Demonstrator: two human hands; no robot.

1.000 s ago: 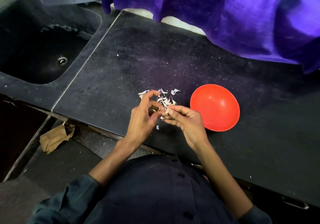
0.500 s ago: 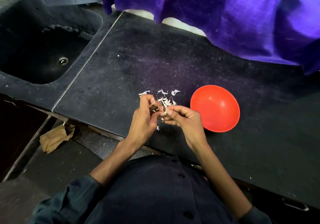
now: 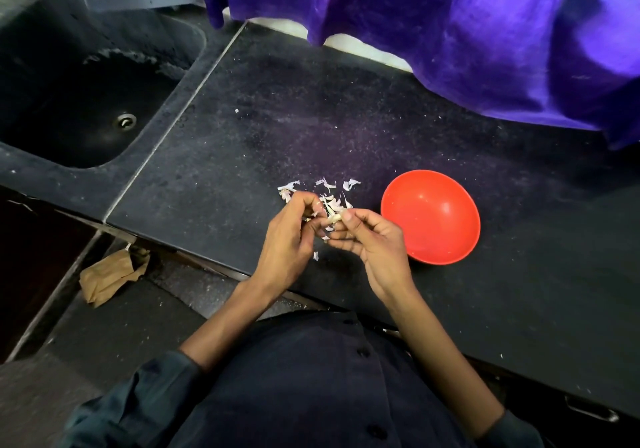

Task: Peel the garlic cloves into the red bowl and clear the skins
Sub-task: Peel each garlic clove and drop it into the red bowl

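Black stone counter [image 3: 346, 129] beside sink [image 3: 86, 101], purple cloth [image 3: 450, 32] behind.

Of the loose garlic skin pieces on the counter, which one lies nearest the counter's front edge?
The lone skin scrap, lying between the wrists, apart from the main skin pile beyond the hands.

Likely a home kitchen, dark stone counter [image 3: 277, 129], sink [image 3: 86, 101]

Smooth, glossy red plastic bowl [image 3: 430, 217] on a matt, speckled dark stone counter [image 3: 277, 129], thin papery garlic skins [image 3: 327, 193] just left of the bowl, soft purple cloth [image 3: 450, 32] behind it, crumpled brown paper [image 3: 109, 274] far left, below the counter edge.
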